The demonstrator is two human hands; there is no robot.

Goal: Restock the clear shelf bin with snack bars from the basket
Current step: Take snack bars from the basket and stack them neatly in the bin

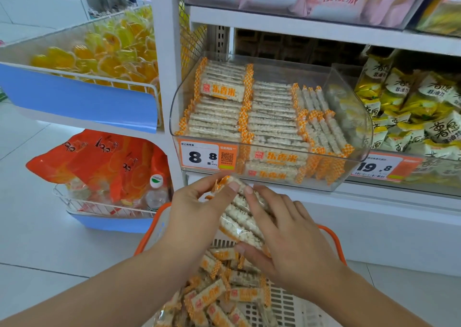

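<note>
Both my hands are clamped on a stack of rice snack bars (240, 217), left hand (197, 209) on the far end, right hand (282, 229) along the side, above the orange basket (333, 237). The clear bin (349, 177) sits just up and ahead; the stack's long axis runs diagonally toward it, left hand nearer.

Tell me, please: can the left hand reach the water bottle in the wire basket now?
Probably not at once. The left hand and right hand together hold a stack of snack bars. The path to the water bottle looks free otherwise.
</note>
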